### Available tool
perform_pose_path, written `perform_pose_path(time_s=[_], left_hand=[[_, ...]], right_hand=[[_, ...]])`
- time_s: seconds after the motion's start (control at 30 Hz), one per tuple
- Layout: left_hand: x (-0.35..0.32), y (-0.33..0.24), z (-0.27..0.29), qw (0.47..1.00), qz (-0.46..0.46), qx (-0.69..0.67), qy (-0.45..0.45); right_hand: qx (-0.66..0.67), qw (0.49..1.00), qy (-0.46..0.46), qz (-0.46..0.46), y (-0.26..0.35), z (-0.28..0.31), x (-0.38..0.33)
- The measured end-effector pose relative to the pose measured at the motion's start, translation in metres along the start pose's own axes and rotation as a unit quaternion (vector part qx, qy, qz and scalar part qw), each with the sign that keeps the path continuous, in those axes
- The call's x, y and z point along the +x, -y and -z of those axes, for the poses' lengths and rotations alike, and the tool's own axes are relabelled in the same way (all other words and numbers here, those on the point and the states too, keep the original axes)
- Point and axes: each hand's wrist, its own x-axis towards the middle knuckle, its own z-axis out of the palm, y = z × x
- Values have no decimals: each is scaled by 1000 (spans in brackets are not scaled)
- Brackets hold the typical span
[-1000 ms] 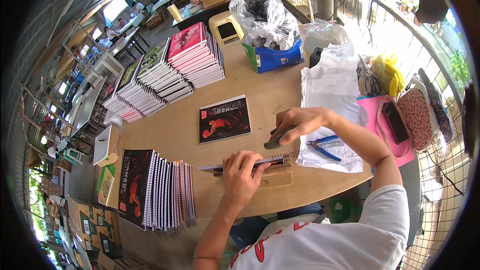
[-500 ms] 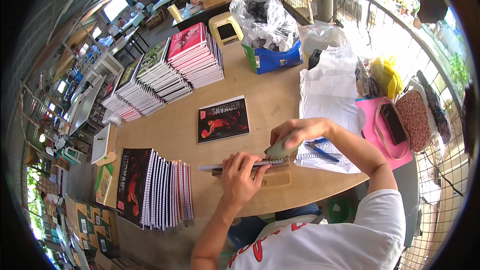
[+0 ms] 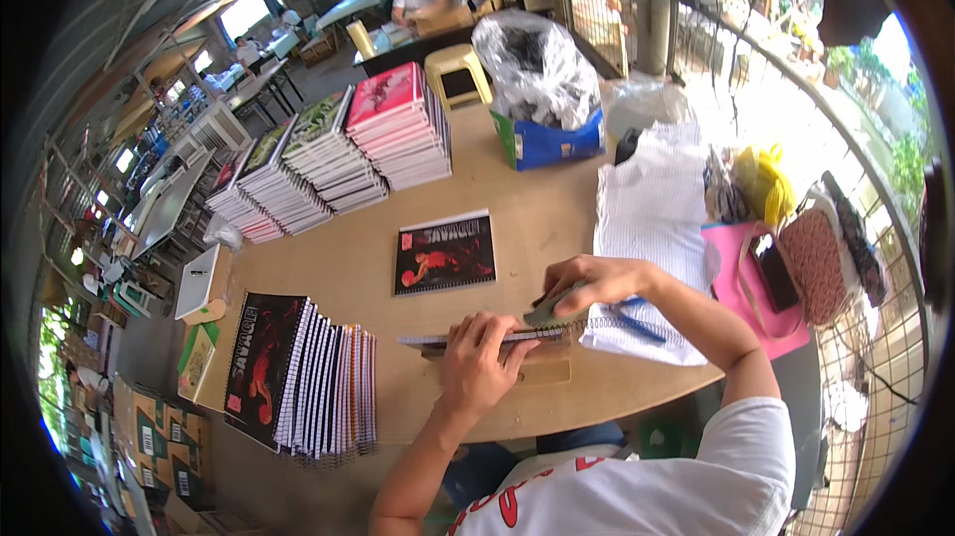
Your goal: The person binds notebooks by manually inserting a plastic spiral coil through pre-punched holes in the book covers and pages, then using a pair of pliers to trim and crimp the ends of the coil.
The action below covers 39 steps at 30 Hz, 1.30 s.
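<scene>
My left hand point(image 3: 479, 362) is closed around a notebook point(image 3: 423, 341) held on edge, its punched edge facing up. The notebook rests by a low wooden block point(image 3: 547, 374) at the table's near side. In my right hand point(image 3: 594, 282) is a grey-green pad point(image 3: 549, 311), its material unclear, pressed against the notebook's upper edge. A wire coil point(image 3: 604, 322) sticks out past the notebook's right end, beneath that hand. Blue-handled pliers point(image 3: 640, 323) lie on white paper just right of the coil. Beyond my hands, a black-and-red covered notebook point(image 3: 445, 254) lies flat.
Several coil-bound notebooks point(image 3: 328, 372) lean in a row at the near left. Tall stacks of notebooks point(image 3: 403, 143) stand at the far left. A blue box lined with plastic point(image 3: 557, 141) is at the back. A pink folder point(image 3: 731, 248), phone and pouch lie at the right.
The whole view has shifted slightly. My right hand has moved a little left with the pad, and more of the coil shows to its right. My left hand keeps its grip on the notebook.
</scene>
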Motion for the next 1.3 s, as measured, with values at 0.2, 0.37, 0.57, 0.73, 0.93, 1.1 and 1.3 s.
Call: perform_pose_path(time_s=[0.2, 0.37, 0.57, 0.73, 0.93, 1.1, 1.3], left_hand=[[1, 2, 2, 1000, -2, 10, 2], [-4, 0, 1, 1000, 26, 0, -9], [3, 5, 18, 997, 25, 68, -22], [-4, 13, 9, 999, 39, 33, -19], [-1, 10, 11, 999, 33, 28, -11], [-5, 13, 11, 999, 30, 33, 0], [2, 4, 14, 999, 34, 2, -4]], right_hand=[[-50, 999, 15, 11, 4, -6, 0], [74, 997, -15, -6, 4, -6, -6], [176, 983, -13, 44, 1, 0, -5], [6, 998, -34, -53, 14, 6, -4], [-87, 994, -9, -58, 16, 3, 3], [-74, 997, -28, 20, 21, -13, 4], [-206, 972, -92, -72, -39, 7, 6]])
